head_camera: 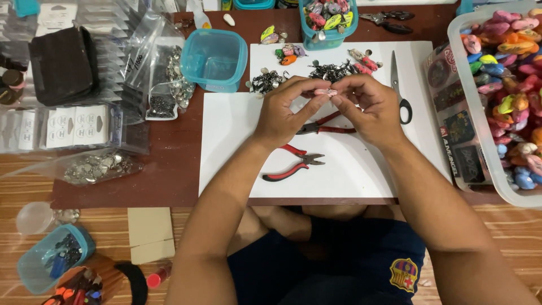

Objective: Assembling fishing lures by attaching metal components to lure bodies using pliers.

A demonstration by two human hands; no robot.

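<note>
- Head view, near: I see red-handled pliers (293,164) lying unused at 6 o'clock of my hands.
- Left hand (285,113) and right hand (370,107) both pinch a small pink charm (326,91) between fingertips, above the white sheet (226,141).
- I judge it a fitting step; next calls for steady fingertip alignment.
- Far, 12 o'clock: metal rings (333,70).

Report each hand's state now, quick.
Left hand: closed, fingertips pinching the small pink piece.
Right hand: closed, pinching the same small pink piece from the other side.
</note>
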